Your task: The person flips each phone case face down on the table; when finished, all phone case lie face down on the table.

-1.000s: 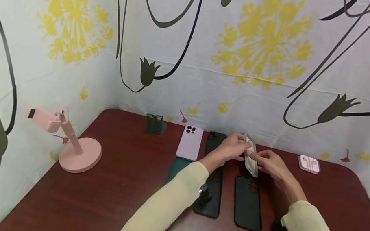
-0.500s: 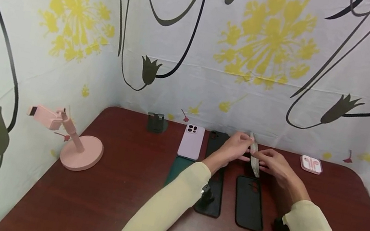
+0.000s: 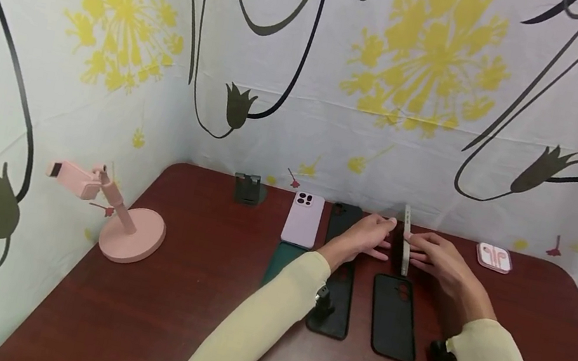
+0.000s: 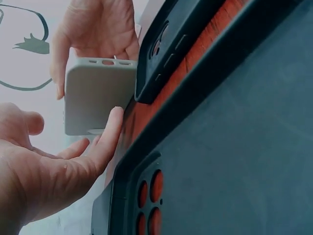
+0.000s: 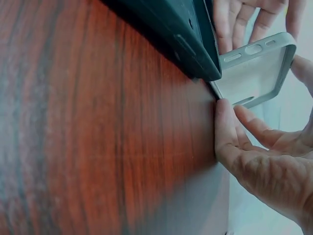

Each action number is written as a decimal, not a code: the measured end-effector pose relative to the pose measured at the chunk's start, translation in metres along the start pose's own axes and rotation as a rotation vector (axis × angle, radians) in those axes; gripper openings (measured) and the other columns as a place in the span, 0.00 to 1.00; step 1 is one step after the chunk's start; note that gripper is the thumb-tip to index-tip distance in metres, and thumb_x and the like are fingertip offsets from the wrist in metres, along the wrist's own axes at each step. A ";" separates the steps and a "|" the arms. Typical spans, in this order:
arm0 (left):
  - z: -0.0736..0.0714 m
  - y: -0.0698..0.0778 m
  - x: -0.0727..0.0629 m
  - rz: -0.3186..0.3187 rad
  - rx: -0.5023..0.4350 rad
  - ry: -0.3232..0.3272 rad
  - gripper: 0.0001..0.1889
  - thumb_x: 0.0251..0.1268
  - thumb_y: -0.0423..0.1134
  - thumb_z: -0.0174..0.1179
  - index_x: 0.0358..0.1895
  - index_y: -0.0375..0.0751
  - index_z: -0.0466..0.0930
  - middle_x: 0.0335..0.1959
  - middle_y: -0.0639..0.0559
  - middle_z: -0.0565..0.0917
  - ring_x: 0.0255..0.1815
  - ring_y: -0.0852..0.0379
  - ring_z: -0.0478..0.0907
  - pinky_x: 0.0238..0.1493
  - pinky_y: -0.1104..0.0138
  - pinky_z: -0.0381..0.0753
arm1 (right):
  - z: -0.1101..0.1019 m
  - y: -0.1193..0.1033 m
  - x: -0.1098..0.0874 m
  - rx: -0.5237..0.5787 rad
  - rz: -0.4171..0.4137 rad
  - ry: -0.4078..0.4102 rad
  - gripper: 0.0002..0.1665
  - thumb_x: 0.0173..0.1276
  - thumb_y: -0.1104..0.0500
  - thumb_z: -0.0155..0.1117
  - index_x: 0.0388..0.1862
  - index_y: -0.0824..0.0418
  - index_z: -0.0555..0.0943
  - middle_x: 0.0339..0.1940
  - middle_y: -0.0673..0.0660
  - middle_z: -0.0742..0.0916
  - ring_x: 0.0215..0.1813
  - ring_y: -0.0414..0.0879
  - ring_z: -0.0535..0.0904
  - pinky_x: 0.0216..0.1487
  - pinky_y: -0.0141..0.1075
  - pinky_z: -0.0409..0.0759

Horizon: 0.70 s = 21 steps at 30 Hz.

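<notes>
A pale grey phone case (image 3: pixel 406 243) stands on its long side near the table's back edge. Its plain back faces left, and its hollow inside (image 5: pixel 264 73) shows in the right wrist view. My right hand (image 3: pixel 440 260) grips it, thumb at the upper edge and fingers low by the table. My left hand (image 3: pixel 369 235) is beside it on the left, fingers loosely extended and thumb apart; in the left wrist view the left fingertips (image 4: pixel 116 113) come close to the case's lower edge. Just in front lies a black phone case (image 3: pixel 395 318).
Two more black cases (image 3: pixel 331 310) lie beneath my left arm, beside a teal case (image 3: pixel 283 258) and a lilac case (image 3: pixel 302 220). Farther left are a dark folding stand (image 3: pixel 247 189) and a pink phone stand (image 3: pixel 133 235). Boxed earphones (image 3: pixel 494 258) lie at the back right.
The grey case has turned from leaning to upright on its side. My left hand has come off it, leaving a gap, while the right still holds it. The view has shifted slightly.
</notes>
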<state>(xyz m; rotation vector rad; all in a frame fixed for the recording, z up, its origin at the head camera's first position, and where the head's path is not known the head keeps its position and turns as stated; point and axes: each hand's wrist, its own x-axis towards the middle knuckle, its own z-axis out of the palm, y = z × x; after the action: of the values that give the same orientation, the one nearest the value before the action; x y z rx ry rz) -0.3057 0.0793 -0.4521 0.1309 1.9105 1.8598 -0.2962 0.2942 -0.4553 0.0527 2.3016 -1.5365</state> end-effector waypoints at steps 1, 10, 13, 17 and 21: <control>0.000 0.000 0.000 -0.005 0.006 0.001 0.27 0.85 0.57 0.50 0.73 0.43 0.70 0.72 0.41 0.76 0.69 0.41 0.81 0.57 0.51 0.89 | -0.001 0.000 0.000 0.008 -0.001 0.000 0.45 0.79 0.35 0.59 0.76 0.68 0.65 0.52 0.44 0.82 0.49 0.27 0.84 0.58 0.30 0.87; 0.002 0.004 -0.001 0.003 0.065 0.009 0.24 0.83 0.53 0.56 0.69 0.41 0.75 0.70 0.43 0.77 0.69 0.42 0.79 0.60 0.51 0.88 | -0.004 0.000 -0.001 0.056 0.008 0.001 0.43 0.79 0.36 0.61 0.75 0.66 0.66 0.47 0.41 0.84 0.48 0.28 0.84 0.55 0.28 0.86; 0.003 0.004 -0.001 0.000 0.072 0.009 0.24 0.83 0.52 0.56 0.69 0.40 0.75 0.71 0.44 0.76 0.70 0.43 0.79 0.60 0.51 0.88 | -0.005 0.001 -0.002 0.081 0.009 -0.004 0.43 0.79 0.37 0.60 0.76 0.65 0.65 0.47 0.40 0.85 0.49 0.28 0.84 0.54 0.26 0.86; 0.004 0.002 -0.003 -0.011 0.063 0.017 0.23 0.83 0.51 0.57 0.67 0.39 0.75 0.66 0.43 0.79 0.69 0.42 0.79 0.60 0.51 0.88 | -0.006 0.003 -0.005 0.117 0.003 -0.016 0.42 0.81 0.37 0.59 0.76 0.65 0.64 0.44 0.37 0.86 0.48 0.27 0.85 0.52 0.25 0.85; 0.004 0.001 -0.003 -0.016 0.060 0.023 0.21 0.82 0.52 0.58 0.64 0.40 0.75 0.63 0.43 0.81 0.69 0.43 0.80 0.59 0.52 0.89 | -0.007 0.006 -0.005 0.163 -0.008 -0.032 0.39 0.82 0.39 0.58 0.76 0.65 0.64 0.42 0.36 0.88 0.47 0.27 0.86 0.51 0.26 0.86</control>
<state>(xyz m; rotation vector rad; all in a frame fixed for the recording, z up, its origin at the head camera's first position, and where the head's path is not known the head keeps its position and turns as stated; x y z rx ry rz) -0.3018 0.0817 -0.4503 0.1135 1.9778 1.8023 -0.2922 0.3036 -0.4566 0.0607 2.1506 -1.7136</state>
